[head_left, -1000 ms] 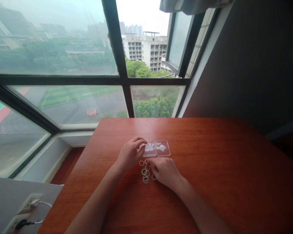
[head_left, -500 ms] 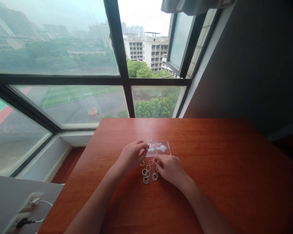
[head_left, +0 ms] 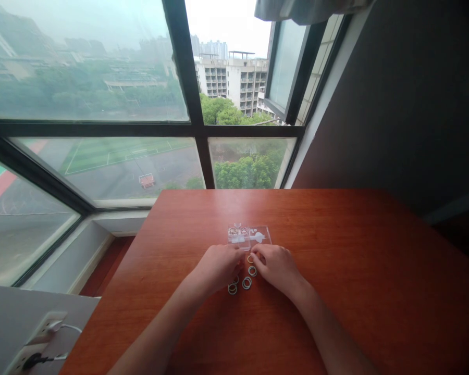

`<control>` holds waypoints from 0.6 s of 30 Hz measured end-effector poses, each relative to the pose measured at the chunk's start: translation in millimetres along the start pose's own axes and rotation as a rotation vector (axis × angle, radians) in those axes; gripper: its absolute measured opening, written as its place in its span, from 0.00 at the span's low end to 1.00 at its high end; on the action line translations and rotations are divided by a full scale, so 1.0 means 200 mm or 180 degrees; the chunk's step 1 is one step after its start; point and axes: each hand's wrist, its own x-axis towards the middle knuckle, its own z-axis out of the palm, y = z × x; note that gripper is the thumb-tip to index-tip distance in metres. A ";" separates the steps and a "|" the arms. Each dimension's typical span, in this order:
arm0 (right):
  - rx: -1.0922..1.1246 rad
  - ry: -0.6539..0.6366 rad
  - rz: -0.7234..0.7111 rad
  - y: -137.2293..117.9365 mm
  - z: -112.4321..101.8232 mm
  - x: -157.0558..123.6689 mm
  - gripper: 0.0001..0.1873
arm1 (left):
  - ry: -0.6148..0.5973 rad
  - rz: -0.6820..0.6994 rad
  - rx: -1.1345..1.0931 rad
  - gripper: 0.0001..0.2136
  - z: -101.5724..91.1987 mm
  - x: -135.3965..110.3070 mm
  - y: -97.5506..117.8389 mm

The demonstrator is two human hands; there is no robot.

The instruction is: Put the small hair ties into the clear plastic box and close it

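A clear plastic box [head_left: 261,229] with its lid laid open stands on the table, several rings inside its left half. In front of it, several small rings [head_left: 247,283] in pale green, grey and yellowish tones lie loose, some overlapping. My left hand [head_left: 218,266] is over the left part of these rings, its fingers bent down and closed near the box's front edge; it covers some rings. Close to the box's front right corner, my right hand [head_left: 277,264] has thumb and forefinger pinched together beside a yellowish ring [head_left: 250,259]. What either pinch holds is too small to make out.
The reddish-brown wooden table [head_left: 355,260] reaches to a dark-framed window [head_left: 148,129] with one pane swung outward. A dark wall [head_left: 394,114] rises at right. Wall sockets [head_left: 45,329] with plugged-in cables are at the lower left.
My left hand has moved from over the box down and towards me to the loose rings, uncovering the box's left half. My right hand has stayed nearly in place.
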 end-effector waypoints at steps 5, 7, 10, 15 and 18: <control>-0.0057 0.0003 0.0039 0.00 0.00 0.00 0.10 | -0.0037 0.0028 0.0116 0.08 0.01 0.01 0.03; -0.0091 -0.0022 0.0061 0.00 -0.01 0.00 0.10 | -0.0045 0.0028 0.0144 0.08 0.01 0.01 0.03; -0.0141 -0.0086 0.0086 0.01 -0.02 0.00 0.11 | 0.0011 0.0009 0.0077 0.07 0.01 0.01 0.02; -0.0204 -0.0237 0.0103 0.01 -0.04 0.00 0.14 | 0.0527 -0.0051 -0.0265 0.06 -0.01 0.01 -0.02; -0.0118 -0.0346 0.0009 -0.01 -0.03 -0.01 0.14 | 0.0986 -0.0314 -0.0504 0.06 0.00 0.04 -0.04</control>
